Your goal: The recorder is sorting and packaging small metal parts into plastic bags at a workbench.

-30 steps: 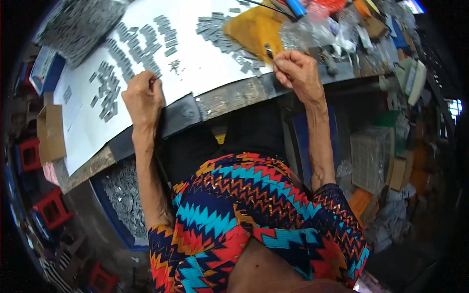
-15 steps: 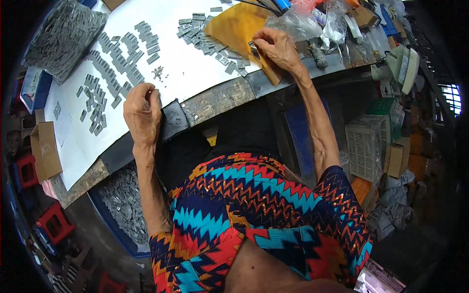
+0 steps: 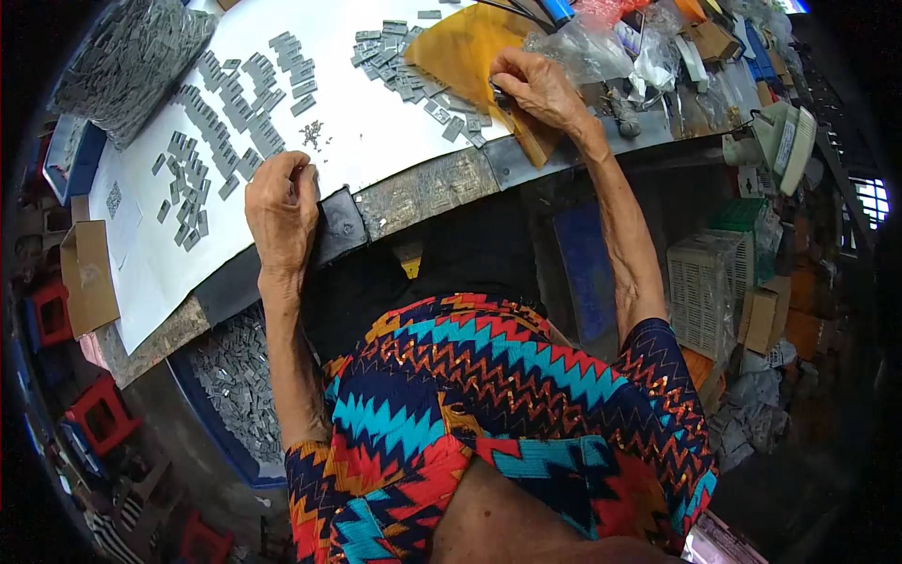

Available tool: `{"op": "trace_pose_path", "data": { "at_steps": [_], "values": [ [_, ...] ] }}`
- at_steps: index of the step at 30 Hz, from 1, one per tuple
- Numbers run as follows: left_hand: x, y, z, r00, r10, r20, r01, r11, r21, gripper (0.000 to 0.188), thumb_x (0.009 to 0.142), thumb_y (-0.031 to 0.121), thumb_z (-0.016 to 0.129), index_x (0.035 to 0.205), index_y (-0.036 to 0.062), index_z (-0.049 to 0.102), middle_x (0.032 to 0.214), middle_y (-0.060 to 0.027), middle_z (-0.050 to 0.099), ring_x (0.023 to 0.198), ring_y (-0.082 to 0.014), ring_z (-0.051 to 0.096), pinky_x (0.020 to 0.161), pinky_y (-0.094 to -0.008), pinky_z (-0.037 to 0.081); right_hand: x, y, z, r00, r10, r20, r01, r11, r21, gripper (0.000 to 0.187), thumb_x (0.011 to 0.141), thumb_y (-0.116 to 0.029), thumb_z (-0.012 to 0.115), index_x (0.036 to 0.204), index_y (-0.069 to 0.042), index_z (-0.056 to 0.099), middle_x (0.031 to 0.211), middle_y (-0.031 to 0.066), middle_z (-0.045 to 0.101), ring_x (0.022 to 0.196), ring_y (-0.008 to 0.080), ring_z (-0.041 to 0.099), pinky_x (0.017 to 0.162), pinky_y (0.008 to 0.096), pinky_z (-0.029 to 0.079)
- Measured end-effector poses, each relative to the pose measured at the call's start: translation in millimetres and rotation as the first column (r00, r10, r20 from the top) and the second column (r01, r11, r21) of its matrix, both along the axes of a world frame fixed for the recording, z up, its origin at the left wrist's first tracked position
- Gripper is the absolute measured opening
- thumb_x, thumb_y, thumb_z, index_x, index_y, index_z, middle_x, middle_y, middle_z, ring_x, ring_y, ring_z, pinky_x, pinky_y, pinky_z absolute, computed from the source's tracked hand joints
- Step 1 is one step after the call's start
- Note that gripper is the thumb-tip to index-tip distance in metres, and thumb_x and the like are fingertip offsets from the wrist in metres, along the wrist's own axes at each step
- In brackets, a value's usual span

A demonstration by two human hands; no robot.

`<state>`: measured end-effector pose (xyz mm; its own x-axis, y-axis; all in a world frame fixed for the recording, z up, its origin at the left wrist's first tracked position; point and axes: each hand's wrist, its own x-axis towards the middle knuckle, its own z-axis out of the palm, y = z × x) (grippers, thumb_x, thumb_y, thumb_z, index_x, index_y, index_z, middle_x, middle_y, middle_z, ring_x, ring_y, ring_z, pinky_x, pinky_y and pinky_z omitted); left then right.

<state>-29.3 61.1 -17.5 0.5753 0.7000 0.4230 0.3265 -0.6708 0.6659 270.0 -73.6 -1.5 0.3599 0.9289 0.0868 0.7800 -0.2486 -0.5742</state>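
Observation:
My left hand (image 3: 282, 209) rests at the table's near edge with thumb and fingers closed in a pinch; what they hold, if anything, is hidden. Just beyond it lies a small heap of tiny dark metal parts (image 3: 311, 136). Over an amber plastic sheet (image 3: 456, 54), my right hand (image 3: 543, 91) is closed, and a small dark metal piece (image 3: 502, 98) shows at its fingertips. Loose grey rectangular metal pieces (image 3: 390, 61) lie left of that sheet. Farther left, more such pieces (image 3: 214, 122) are set in overlapping rows on white paper (image 3: 348, 179).
A clear bag of grey pieces (image 3: 132, 70) stands at the far left by a blue bin (image 3: 75, 160). Plastic bags and clutter (image 3: 648, 56) crowd the right end. Below the table sits a blue tray of grey pieces (image 3: 235, 385); crates (image 3: 705, 291) stand at the right.
The whole view has shifted slightly. My right fingers have turned a little, so the dark metal piece shows more plainly. My left hand keeps its pinch near the tiny parts.

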Motion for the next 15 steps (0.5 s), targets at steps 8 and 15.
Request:
{"op": "trace_pose_path", "data": {
  "at_steps": [8, 15],
  "values": [
    [0, -1, 1, 1.0, -0.005, -0.001, 0.005, 1.0, -0.013, 0.008, 0.071, -0.002, 0.059, 0.078, 0.0001, 0.056, 0.072, -0.0117, 0.057, 0.062, -0.0236, 0.055, 0.059, -0.0312, 0.043, -8, -7, -7, 0.971, -0.104, 0.216, 0.03, 0.946, 0.323, 0.014, 0.08, -0.009, 0.051, 0.087, 0.001, 0.055, 0.073, 0.0144, 0.055, 0.068, 0.0276, 0.057, 0.06, 0.0359, 0.046],
    [-1, 0, -1, 1.0, 0.001, 0.0, -0.001, 0.999, -0.041, 0.008, 0.072, -0.002, 0.059, 0.078, 0.0001, 0.056, 0.071, -0.0108, 0.057, 0.062, -0.0228, 0.055, 0.059, -0.031, 0.043, -20, -21, -9, 0.862, -0.034, 0.507, -0.074, 0.979, 0.192, 0.022, 0.08, -0.005, 0.053, 0.102, -0.006, 0.056, 0.089, 0.0116, 0.052, 0.075, 0.0291, 0.055, 0.065, 0.0351, 0.046]
  ]
}}
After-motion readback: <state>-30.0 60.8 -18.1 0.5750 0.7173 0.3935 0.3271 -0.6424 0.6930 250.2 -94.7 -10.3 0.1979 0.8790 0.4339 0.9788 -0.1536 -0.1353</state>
